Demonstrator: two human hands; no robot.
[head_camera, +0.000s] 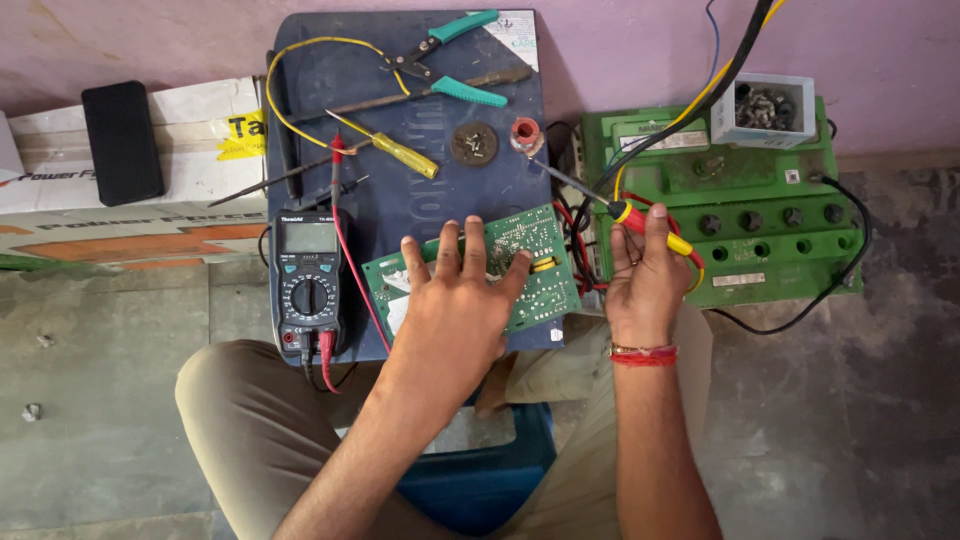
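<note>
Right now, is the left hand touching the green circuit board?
Touching. The head view shows the left hand pressed flat on the green circuit board, its spread fingers lying on the board's surface with no gap.

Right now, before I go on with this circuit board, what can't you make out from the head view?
- Green circuit board: its middle is covered by the left hand.
- Screwdriver: its handle is mostly hidden in the right hand.
- Multimeter: screen too small to read.
- Small white box on the green battery: contents too small to identify.
- Black and yellow cables: cut off by the top edge.
</note>
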